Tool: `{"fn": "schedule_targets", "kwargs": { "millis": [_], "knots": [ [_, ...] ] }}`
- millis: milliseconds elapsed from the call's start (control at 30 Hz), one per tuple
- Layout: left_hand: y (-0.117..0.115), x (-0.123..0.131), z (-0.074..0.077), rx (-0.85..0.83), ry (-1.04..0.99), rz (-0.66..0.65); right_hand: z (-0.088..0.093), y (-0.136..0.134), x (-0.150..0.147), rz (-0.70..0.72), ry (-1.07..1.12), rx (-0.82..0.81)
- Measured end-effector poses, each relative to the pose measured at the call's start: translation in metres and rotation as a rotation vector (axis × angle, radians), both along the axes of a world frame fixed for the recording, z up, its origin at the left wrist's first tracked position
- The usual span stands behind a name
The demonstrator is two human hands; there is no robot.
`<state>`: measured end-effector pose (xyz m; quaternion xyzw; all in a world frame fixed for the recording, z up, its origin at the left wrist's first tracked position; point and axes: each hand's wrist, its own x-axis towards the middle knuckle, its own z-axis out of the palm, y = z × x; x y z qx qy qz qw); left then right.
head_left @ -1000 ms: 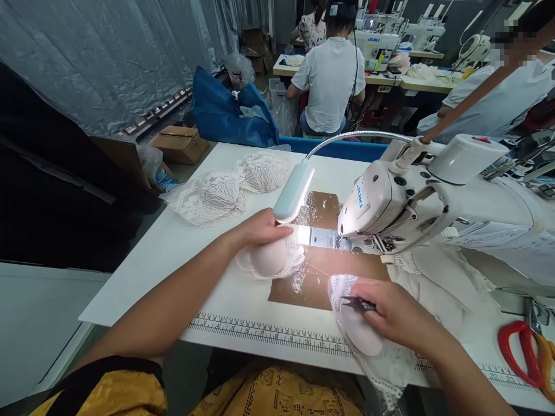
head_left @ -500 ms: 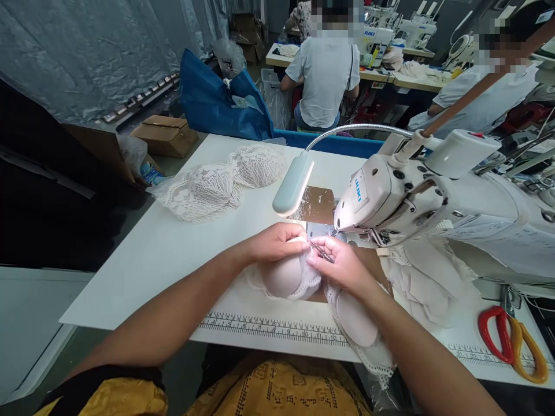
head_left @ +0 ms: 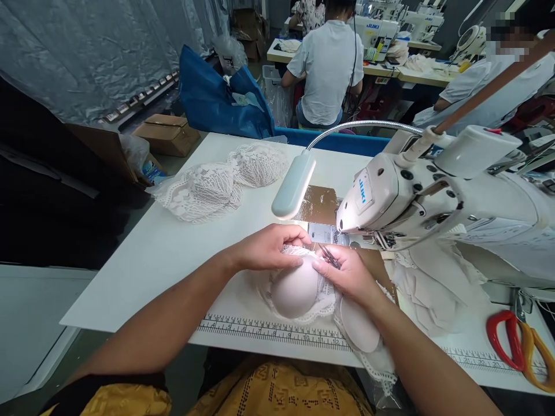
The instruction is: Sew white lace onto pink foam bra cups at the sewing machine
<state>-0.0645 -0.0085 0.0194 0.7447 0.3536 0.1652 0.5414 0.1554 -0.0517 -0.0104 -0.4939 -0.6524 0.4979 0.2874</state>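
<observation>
Cup (head_left: pixel 295 290) moved nearer ruler (head_left: pixel 277 333), in left grip (head_left: pixel 269 248), snips (head_left: pixel 330 257) in right grip (head_left: pixel 350 275)

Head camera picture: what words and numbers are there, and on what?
"JUKI": near sewing machine.
"JUKI": left back sewing machine.
"JUKI": right back sewing machine.
"4 5 6 7 8 9 10 11 12": ruler strip.
Too small or blurred: writing on paper sheet; right-hand ruler numbers.

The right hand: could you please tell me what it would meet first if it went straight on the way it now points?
Most likely the left hand, which lies just ahead at the upper edge of the pale cup, though depth is hard to judge from this single view.
</observation>
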Motion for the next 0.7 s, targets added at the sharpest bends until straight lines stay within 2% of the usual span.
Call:
{"fn": "schedule_targets", "kwargs": {
  "millis": [133, 267, 433, 533, 700],
  "knots": [
    [-0.003, 0.007, -0.002, 0.027, 0.063, 0.089, 0.004, -0.004, -0.001, -0.024, -0.025, 0.109],
    [-0.003, 0.012, -0.008, -0.115, 0.045, 0.029, 0.004, -0.005, 0.0, 0.004, -0.006, 0.17],
    [-0.002, 0.014, -0.01, -0.314, -0.038, -0.051, -0.004, -0.005, 0.01, -0.039, 0.119, 0.041],
    [-0.001, 0.013, -0.009, -0.359, -0.076, -0.028, -0.006, -0.003, 0.021, -0.007, 0.159, -0.052],
    [-0.002, 0.014, -0.011, -0.378, -0.126, 0.029, 0.001, 0.0, 0.025, 0.037, 0.113, -0.039]
  ]
}}
